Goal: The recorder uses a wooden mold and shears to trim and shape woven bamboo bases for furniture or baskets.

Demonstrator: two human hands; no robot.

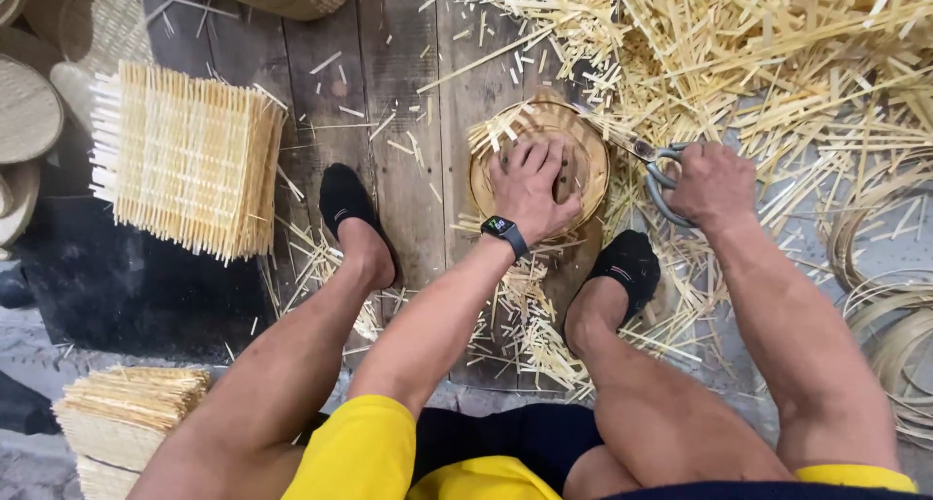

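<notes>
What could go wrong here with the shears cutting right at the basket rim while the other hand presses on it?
The left hand lies flat on the round woven basket, close to where the shears in the right hand meet the rim; a slip might nick the fingers. The offcuts piled around could hide sharp ends near the feet, which wear only thin black shoes.
</notes>
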